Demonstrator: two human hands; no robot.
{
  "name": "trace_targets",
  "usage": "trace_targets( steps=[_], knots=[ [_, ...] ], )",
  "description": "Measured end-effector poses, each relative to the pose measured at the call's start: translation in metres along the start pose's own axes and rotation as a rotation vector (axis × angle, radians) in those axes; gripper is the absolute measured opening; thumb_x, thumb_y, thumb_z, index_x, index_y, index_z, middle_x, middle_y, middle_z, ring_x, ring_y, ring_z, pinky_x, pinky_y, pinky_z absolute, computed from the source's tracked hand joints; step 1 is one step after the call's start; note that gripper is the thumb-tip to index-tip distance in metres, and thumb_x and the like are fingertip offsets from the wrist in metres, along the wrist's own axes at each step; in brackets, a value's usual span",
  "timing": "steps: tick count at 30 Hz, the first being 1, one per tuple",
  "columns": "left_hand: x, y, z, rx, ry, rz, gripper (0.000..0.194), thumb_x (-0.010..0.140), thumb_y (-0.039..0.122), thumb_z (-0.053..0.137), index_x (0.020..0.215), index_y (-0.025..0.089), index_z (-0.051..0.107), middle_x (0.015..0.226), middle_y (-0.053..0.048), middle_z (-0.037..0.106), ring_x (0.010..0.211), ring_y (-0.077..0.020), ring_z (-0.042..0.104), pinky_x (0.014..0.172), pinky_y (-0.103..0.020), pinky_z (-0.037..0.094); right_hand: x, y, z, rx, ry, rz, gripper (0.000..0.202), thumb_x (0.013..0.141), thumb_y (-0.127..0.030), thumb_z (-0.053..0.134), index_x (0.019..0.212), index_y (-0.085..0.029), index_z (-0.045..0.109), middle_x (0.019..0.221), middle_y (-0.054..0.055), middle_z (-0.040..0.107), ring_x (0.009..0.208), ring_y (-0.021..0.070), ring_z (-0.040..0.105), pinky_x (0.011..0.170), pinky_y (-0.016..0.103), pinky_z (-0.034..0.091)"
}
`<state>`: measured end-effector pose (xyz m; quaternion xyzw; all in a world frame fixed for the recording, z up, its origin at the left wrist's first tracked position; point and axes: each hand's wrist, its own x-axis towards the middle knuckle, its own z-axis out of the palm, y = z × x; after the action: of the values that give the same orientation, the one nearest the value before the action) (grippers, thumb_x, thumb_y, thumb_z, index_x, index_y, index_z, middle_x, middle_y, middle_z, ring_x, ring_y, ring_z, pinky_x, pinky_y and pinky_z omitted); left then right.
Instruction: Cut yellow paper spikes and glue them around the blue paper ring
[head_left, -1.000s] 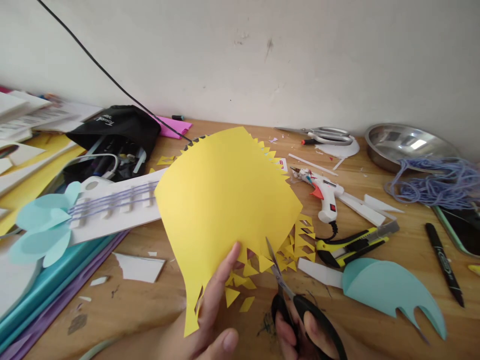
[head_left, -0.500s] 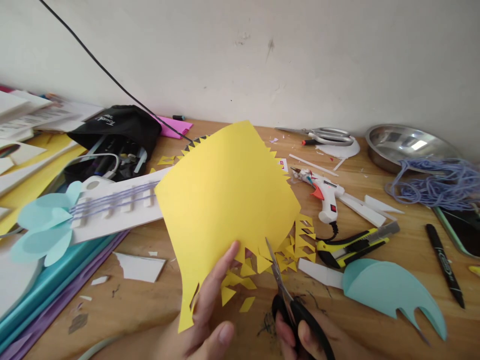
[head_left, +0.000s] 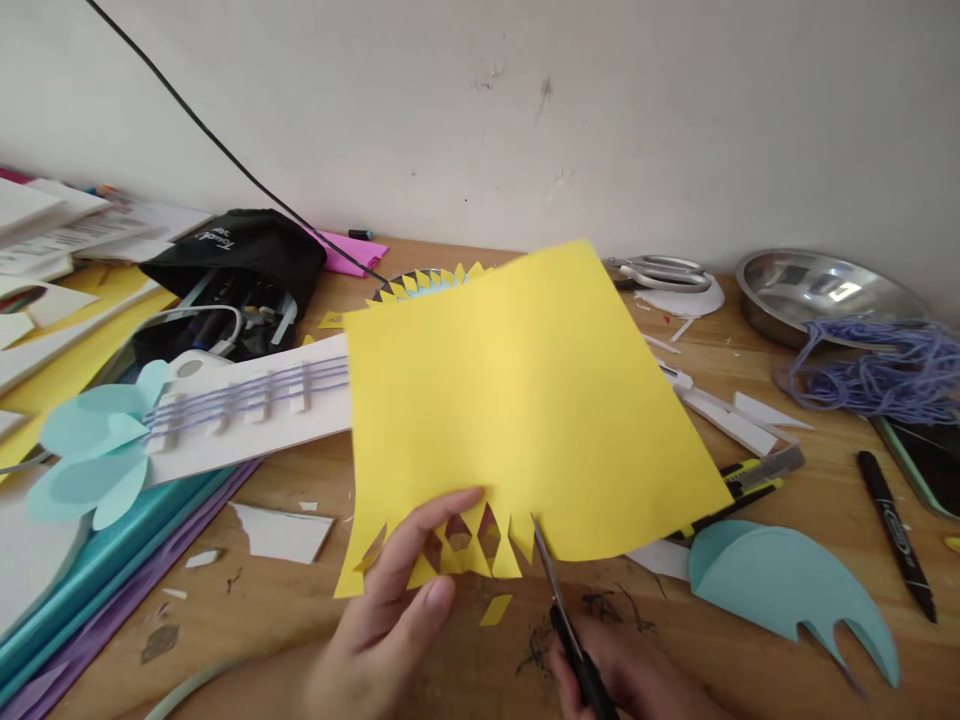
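A large yellow paper sheet [head_left: 495,400] is held up over the table, with a row of pointed cuts and diamond-shaped gaps along its lower left edge. My left hand [head_left: 397,590] grips that lower edge, its thumb in front. Black-handled scissors [head_left: 581,660] are in my right hand [head_left: 615,665], fingers wrapped round the handles. Their blade tips touch the lower edge, just right of the cut points. A small yellow scrap [head_left: 496,609] lies on the table below.
Around lie a white board with purple strings [head_left: 247,405], a black pouch [head_left: 240,260], a metal bowl [head_left: 825,295], purple yarn [head_left: 885,370], a partly covered cutter [head_left: 765,475], a teal paper shape [head_left: 791,590] and a black marker [head_left: 896,535].
The yellow sheet has turned and shifted right, now covering the glue gun and most of the cutter. Its cut points have lined up along the bottom. The scissor blades have come closer together.
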<state>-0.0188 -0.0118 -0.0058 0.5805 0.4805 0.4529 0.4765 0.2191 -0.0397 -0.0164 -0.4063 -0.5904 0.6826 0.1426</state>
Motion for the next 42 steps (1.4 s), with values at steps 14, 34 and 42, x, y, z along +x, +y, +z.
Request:
trace_targets(
  steps=[14,34,42],
  knots=[
    [0.006,0.0,0.008,-0.11,0.126,-0.184,0.018,0.089,0.042,0.07,0.107,0.04,0.069,0.089,0.006,0.063,0.082,-0.0117,0.056,0.076,-0.014,0.047,0.007,-0.022,-0.011,0.131,-0.137,0.123,0.052,0.083,-0.064,0.06,0.067,-0.021,0.035,0.059,-0.006,0.038,0.054,0.0059,0.034,0.047,0.02,0.024],
    [0.015,0.014,0.023,-0.326,0.127,-0.416,0.038,0.074,0.03,0.083,0.102,0.028,0.057,0.074,0.008,0.06,0.061,-0.0097,0.064,0.057,-0.018,0.058,0.004,-0.003,-0.004,0.202,-0.13,0.117,0.042,0.088,-0.055,0.057,0.072,-0.022,0.038,0.057,-0.008,0.036,0.049,0.0047,0.031,0.045,0.02,0.021],
    [0.016,0.013,0.024,-0.347,0.117,-0.467,0.044,0.071,0.035,0.085,0.103,0.028,0.056,0.072,0.009,0.06,0.06,-0.0085,0.062,0.055,-0.016,0.055,0.004,-0.028,-0.009,0.331,-0.191,0.315,0.061,0.077,-0.075,0.061,0.066,-0.021,0.036,0.058,-0.008,0.033,0.053,0.0041,0.026,0.048,0.023,0.018]
  ],
)
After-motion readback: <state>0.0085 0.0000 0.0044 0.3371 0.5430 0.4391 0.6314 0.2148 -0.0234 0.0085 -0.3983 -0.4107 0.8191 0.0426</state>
